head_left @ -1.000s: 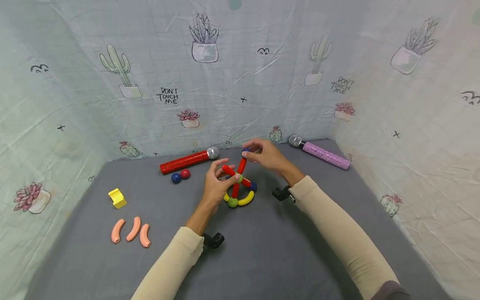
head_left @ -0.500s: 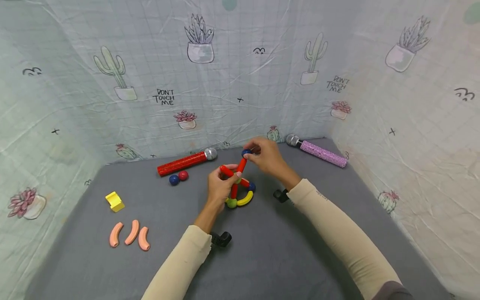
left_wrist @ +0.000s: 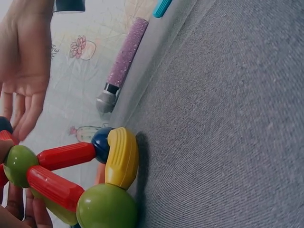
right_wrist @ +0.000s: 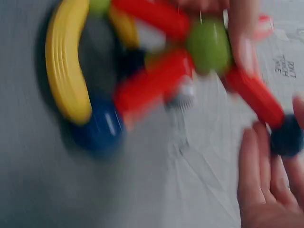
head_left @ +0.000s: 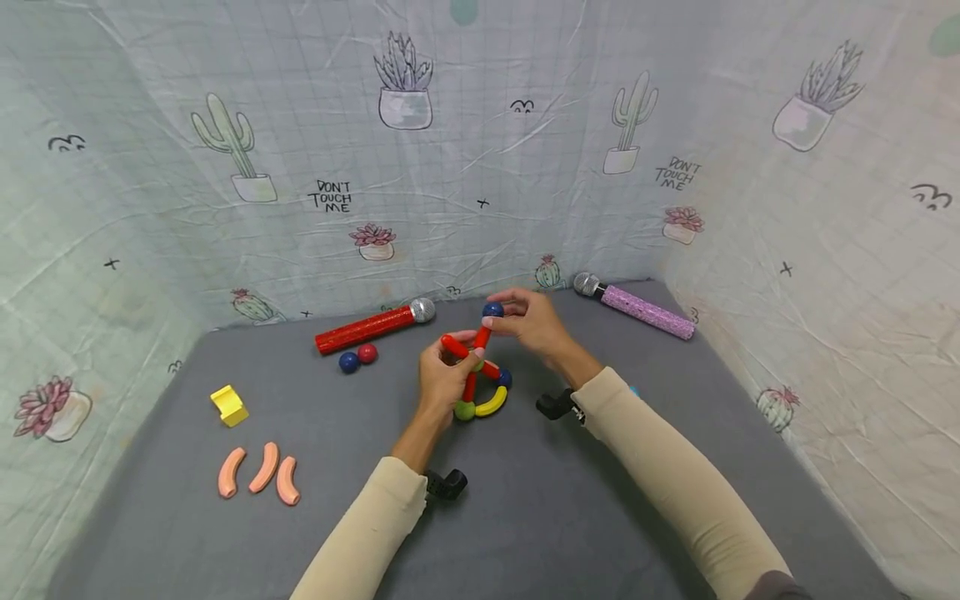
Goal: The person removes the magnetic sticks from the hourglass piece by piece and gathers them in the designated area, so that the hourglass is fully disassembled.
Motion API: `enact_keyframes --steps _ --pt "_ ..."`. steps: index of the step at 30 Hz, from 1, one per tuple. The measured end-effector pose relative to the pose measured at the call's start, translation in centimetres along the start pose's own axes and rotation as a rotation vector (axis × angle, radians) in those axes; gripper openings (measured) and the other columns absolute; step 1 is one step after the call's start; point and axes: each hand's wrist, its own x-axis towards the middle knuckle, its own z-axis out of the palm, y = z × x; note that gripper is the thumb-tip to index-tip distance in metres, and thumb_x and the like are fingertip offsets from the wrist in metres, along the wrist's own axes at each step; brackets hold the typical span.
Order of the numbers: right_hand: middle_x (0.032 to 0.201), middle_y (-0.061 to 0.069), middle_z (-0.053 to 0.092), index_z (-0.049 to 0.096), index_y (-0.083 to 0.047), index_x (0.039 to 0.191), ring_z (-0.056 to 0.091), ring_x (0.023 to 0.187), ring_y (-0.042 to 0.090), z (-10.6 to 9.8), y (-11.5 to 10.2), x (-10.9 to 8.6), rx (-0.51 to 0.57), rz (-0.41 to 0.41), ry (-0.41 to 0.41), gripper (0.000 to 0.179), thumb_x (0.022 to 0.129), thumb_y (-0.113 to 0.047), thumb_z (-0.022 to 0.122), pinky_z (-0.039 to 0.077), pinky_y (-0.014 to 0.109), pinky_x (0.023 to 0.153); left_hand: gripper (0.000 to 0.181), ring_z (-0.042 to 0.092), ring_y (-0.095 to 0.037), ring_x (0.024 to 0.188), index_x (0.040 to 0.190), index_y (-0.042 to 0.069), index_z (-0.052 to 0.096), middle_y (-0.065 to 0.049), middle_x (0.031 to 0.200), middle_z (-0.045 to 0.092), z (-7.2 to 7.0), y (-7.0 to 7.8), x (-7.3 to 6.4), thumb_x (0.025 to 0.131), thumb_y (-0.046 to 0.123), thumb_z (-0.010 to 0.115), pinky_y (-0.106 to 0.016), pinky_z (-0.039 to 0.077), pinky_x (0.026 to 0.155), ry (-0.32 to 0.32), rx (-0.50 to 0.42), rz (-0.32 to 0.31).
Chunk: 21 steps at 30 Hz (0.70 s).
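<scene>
A toy structure of balls and sticks stands on the table. Its base has curved yellow sticks (head_left: 492,402), a green ball (head_left: 465,410) and a blue ball (head_left: 505,378). Red sticks (left_wrist: 66,156) rise from the base to an upper green ball (left_wrist: 21,166). My left hand (head_left: 441,379) grips the structure at that upper ball, thumb against it. From there another red stick (right_wrist: 256,97) points up to a top blue ball (head_left: 492,309). Thumb and fingers of my right hand (head_left: 534,327) pinch this top ball. The left fingers partly hide the structure's far side.
A red toy microphone (head_left: 371,327), a loose blue ball (head_left: 348,362) and a red ball (head_left: 367,353) lie at back left. A yellow block (head_left: 229,405) and curved pink sticks (head_left: 265,467) lie left. A purple microphone (head_left: 645,311) lies at back right, near the fabric wall.
The left hand has shifted slightly right around the upper green ball. The right fingers have changed position slightly, leaving more of the top blue ball visible. The structure remains standing in place.
</scene>
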Motion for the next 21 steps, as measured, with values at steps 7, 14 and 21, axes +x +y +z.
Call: enact_keyframes --steps 7,14,21 --pt "0.127 0.016 0.077 0.067 -0.006 0.13 0.078 0.11 0.019 3.0 2.7 -0.7 0.445 0.068 0.124 0.037 0.095 -0.004 0.079 0.061 0.037 0.098 0.034 0.067 -0.02 0.097 0.125 0.009 0.076 -0.018 0.121 0.077 0.0 0.0 -0.3 0.092 0.008 0.082 -0.022 0.055 0.079 -0.003 -0.002 0.054" --pt "0.122 0.01 0.078 0.071 -0.011 0.132 0.075 0.117 0.027 4.4 3.3 -1.0 0.375 0.014 0.186 0.034 0.098 -0.014 0.078 0.062 0.033 0.095 0.041 0.066 -0.03 0.113 0.136 0.011 0.067 -0.016 0.128 0.072 -2.4 2.8 0.5 0.096 0.011 0.077 -0.039 0.047 0.091 -0.046 0.14 0.242" --pt "0.101 -0.001 0.071 0.072 -0.011 0.133 0.07 0.094 0.013 4.2 3.1 -1.5 0.335 -0.016 0.203 0.033 0.1 -0.013 0.075 0.062 0.029 0.089 0.037 0.061 -0.03 0.12 0.133 0.016 0.073 -0.008 0.124 0.074 -3.2 8.8 3.9 0.096 0.016 0.079 -0.051 0.049 0.099 -0.293 0.718 0.468"
